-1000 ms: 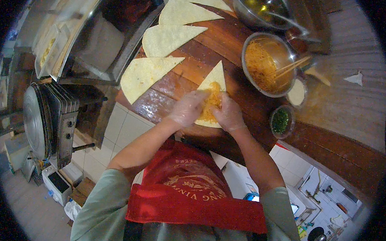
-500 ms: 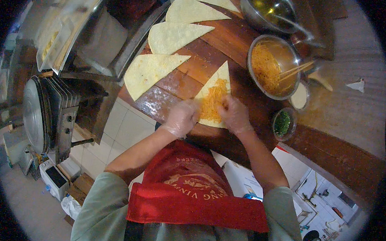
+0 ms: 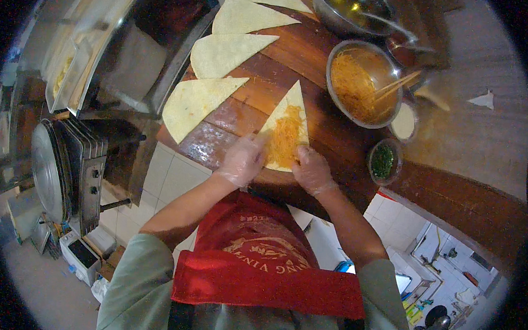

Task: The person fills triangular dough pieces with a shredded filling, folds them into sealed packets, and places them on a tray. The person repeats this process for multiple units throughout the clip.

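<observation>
A pale, wedge-shaped flatbread (image 3: pixel 298 95) lies in front of me, its point facing away. Orange shredded filling (image 3: pixel 287 136) is spread over its middle. Both hands wear thin clear plastic gloves. My left hand (image 3: pixel 241 158) is closed at the flatbread's left edge, its fingertips partly hidden. At the lower right edge, my right hand (image 3: pixel 313 169) pinches the flatbread with curled fingers. More flatbread wedges lie in an overlapping row beyond, the closest being a folded-looking wedge (image 3: pixel 198 105) at left.
To the right stand a metal bowl (image 3: pixel 346 82) of orange shreds with chopsticks (image 3: pixel 398 85), a cup of pale sauce (image 3: pixel 404 123) and a bowl of chopped green herbs (image 3: pixel 384 162). Behind them is a larger metal bowl (image 3: pixel 328 19). A round-lidded appliance (image 3: pixel 49 160) stands left of the wooden table (image 3: pixel 334 195).
My right hand has shifted from the filling's right side down to the flatbread's lower right edge. The left hand stays by the left edge. The whole view has shifted slightly.
</observation>
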{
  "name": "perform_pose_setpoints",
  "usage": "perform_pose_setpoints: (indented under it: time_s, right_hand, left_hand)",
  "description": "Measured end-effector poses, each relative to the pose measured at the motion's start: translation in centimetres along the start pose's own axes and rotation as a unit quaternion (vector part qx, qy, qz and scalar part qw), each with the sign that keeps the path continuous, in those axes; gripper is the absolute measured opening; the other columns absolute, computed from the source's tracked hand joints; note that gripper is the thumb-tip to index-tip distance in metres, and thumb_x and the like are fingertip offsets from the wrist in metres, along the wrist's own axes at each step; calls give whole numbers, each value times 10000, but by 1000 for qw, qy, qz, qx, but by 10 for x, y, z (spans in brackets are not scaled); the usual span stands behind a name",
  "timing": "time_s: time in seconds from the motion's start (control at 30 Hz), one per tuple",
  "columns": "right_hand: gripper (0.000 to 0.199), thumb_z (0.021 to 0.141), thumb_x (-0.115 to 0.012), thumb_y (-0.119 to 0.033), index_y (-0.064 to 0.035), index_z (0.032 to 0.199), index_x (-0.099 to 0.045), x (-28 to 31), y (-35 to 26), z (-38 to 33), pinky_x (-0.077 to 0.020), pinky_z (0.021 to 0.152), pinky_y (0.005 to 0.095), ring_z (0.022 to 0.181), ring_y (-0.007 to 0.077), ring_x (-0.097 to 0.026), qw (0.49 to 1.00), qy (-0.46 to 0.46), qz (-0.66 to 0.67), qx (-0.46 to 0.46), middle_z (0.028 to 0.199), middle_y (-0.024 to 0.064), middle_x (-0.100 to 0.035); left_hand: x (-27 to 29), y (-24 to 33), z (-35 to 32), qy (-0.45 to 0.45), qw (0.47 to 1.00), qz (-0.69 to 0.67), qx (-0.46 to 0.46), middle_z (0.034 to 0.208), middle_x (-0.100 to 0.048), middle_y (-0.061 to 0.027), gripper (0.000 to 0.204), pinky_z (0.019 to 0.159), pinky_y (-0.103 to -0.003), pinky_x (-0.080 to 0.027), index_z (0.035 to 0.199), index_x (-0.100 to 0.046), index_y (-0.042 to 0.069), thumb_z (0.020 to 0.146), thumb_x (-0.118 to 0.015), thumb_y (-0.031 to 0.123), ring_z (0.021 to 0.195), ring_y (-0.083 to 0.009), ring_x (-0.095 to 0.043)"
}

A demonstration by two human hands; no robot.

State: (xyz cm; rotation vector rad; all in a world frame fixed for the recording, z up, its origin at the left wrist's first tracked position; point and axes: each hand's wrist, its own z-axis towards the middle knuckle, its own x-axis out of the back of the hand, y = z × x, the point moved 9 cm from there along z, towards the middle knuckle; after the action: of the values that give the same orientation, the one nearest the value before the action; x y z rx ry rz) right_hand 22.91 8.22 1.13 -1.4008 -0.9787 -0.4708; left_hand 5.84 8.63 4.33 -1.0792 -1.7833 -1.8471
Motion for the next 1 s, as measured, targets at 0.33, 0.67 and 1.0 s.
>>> perform_pose_setpoints:
  time_s: [0.33, 0.67, 1.0]
  right_hand:
    - [249, 875, -664, -234, -35, 1022, -632, 38, -11, -7, -522, 722, 479, 847, 423, -658, 990, 29, 95, -101, 889, 234, -666]
    - [207, 944, -634, -234, -41, 1019, -642, 131, -18, 14, -439, 480, 227, 588, 81, -560, 900, 88, 371, -211, 766, 33, -633]
    - [233, 909, -661, -233, -33, 1027, -639, 186, -1, 35, -552, 743, 403, 848, 353, -689, 959, 281, -20, 1, 893, 204, -687]
  left_hand:
    - [-8, 20, -16, 10, 995, 38, -94, 950, -602, -187, 286, 763, -493, -493, 1057, -617, 39, 771, -618, 42, 920, -403, -587]
    - [21, -6, -22, 66, 997, 30, 2, 984, -627, -217, 349, 789, -481, -502, 1130, -621, 34, 787, -664, 88, 911, -408, -610]
    - [-10, -56, -37, 104, 967, -46, 227, 940, -667, -230, 291, 812, -460, -515, 972, -660, 18, 764, -706, 217, 907, -400, -643]
